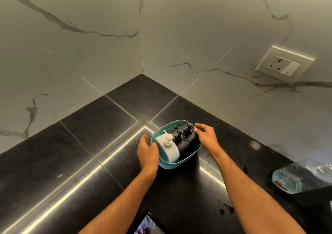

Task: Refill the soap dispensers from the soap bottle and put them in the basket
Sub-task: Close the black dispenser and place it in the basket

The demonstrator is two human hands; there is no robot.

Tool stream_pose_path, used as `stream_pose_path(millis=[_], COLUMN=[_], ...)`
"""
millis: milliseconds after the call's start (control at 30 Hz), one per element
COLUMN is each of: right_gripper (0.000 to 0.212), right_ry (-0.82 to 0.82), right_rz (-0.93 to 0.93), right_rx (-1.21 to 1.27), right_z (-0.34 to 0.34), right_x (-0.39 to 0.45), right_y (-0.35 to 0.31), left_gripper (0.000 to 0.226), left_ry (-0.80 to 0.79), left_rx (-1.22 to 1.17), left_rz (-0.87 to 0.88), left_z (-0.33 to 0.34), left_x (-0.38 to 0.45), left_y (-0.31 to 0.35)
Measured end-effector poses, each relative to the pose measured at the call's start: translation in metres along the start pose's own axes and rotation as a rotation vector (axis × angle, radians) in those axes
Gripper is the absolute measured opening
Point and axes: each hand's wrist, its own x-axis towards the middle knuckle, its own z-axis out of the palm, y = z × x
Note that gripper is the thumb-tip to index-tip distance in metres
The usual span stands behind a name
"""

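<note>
Already all three soap dispensers [177,143] stand inside the basket [179,162] on the counter [107,129]. Left hand [147,152] and right hand [206,136] lie relaxed against its sides, gripping nothing. Probably refilled; soap bottle [303,177] lies aside.

Bench [107,126]: dark polished stone, glossy, streaked with light reflections, fine pale seams. Walls [71,54]: pale marble-look slabs, smooth, grey veins. Basket [186,157]: teal plastic, perforated wall. White dispenser [170,151]: smooth matt plastic. Black dispensers [188,142]: smooth, slight sheen. Soap bottle [303,176]: clear plastic. Socket plate [285,64]: glossy white plastic.
</note>
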Motion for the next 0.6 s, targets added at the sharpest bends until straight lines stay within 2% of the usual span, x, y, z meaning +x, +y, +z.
stream_pose_path(millis=[100,200,433,600], right_gripper=[0.028,0.028,0.026,0.025], right_ry=[-0.030,-0.061,-0.111,-0.093], right_rz=[-0.008,0.002,0.037,0.060], right_rx=[0.067,0.151,0.325,0.368], right_z=[0.000,0.001,0.010,0.014], right_x=[-0.002,-0.001,-0.002,0.003], right_y=[-0.002,0.000,0.007,0.014], left_gripper=[0.065,0.053,0.067,0.070], left_ry=[0.005,0.018,0.110,0.176], left_rx=[0.049,0.058,0.040,-0.048], left_rz=[-0.022,0.016,0.077,0.019], left_z=[0.005,0.012,0.030,0.041], left_x=[-0.008,-0.019,-0.026,-0.021], left_y=[-0.008,-0.011,-0.015,-0.020])
